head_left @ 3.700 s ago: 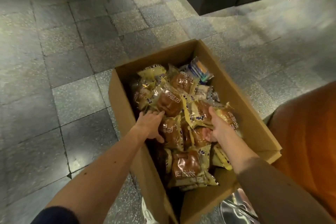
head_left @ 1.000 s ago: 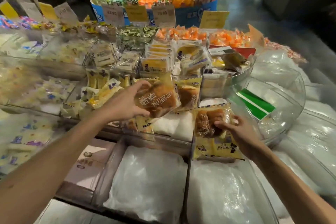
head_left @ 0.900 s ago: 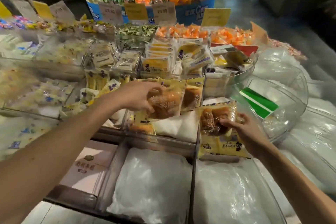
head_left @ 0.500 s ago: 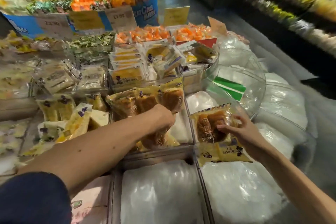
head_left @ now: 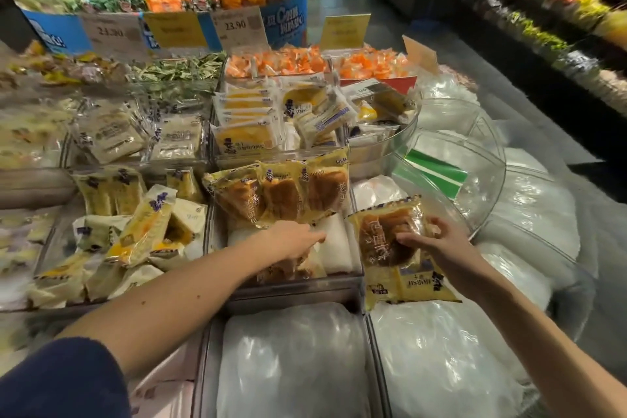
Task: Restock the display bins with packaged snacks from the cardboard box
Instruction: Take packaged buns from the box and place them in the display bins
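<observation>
A clear display bin (head_left: pixel 291 285) in the middle holds three brown bread packets (head_left: pixel 278 193) in yellow wrappers standing along its back, and more lying at its front (head_left: pixel 288 270). My left hand (head_left: pixel 295 243) lies low over those front packets, fingers pointing right towards white plastic filler (head_left: pixel 334 244); its underside is hidden. My right hand (head_left: pixel 437 244) grips bread packets (head_left: pixel 390 248) just right of the bin, above the neighbouring bin. The cardboard box is out of view.
Left bins hold yellow cake slices (head_left: pixel 142 231); behind are flat yellow cake packets (head_left: pixel 247 125). A round clear bowl (head_left: pixel 475 159) with a green-and-white card stands to the right. White plastic bags (head_left: pixel 291 360) fill the front bins. Price signs (head_left: pixel 237 27) and sweets stand at the back, dark shelves (head_left: pixel 543 27) on the right.
My left hand has come up a little from pressing a packet into the bin's front. My right hand stays beside the bin with its packets. The view has shifted slightly.
</observation>
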The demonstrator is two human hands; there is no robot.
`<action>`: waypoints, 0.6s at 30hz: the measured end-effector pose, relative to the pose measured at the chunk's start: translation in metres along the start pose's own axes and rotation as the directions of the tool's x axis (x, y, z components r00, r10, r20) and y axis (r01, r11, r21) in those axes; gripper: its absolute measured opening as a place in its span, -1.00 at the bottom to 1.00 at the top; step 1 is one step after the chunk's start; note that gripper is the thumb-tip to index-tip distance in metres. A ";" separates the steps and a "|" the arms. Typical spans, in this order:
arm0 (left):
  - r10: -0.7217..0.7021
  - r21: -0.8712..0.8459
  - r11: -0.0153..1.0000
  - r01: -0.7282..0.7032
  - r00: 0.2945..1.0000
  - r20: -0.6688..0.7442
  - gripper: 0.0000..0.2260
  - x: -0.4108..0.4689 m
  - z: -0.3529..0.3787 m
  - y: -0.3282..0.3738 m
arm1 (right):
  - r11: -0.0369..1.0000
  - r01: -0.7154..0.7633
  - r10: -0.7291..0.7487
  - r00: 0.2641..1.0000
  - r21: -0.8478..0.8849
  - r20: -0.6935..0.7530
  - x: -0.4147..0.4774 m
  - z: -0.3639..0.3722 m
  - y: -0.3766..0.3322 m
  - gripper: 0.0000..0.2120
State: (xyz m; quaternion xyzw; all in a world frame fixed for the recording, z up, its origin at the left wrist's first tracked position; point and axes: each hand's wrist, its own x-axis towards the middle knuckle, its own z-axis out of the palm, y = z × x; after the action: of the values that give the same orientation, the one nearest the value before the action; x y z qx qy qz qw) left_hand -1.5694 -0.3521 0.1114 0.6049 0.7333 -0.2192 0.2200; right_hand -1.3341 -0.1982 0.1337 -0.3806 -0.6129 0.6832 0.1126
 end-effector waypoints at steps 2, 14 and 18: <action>-0.034 -0.172 0.984 0.036 0.999 0.011 -0.21 -0.012 0.000 -0.009 | 0.999 -0.009 0.011 0.999 -0.049 0.032 0.005 0.001 -0.005 -0.22; -0.014 -0.920 0.328 -0.213 0.973 -0.230 -0.16 -0.067 -0.071 0.005 | 0.879 0.232 0.026 0.848 -0.416 0.529 0.017 0.048 -0.091 -0.18; -0.232 -0.951 0.083 -0.298 0.922 -0.310 -0.23 -0.065 -0.061 -0.003 | 0.765 0.404 -0.228 0.898 -0.501 0.375 0.016 0.043 -0.107 -0.11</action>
State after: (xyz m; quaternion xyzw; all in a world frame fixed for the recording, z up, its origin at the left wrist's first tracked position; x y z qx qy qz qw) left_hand -1.5647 -0.3679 0.1993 0.3401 0.6974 0.4646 0.4267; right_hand -1.4065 -0.1963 0.2250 -0.1812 -0.8532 0.4888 0.0170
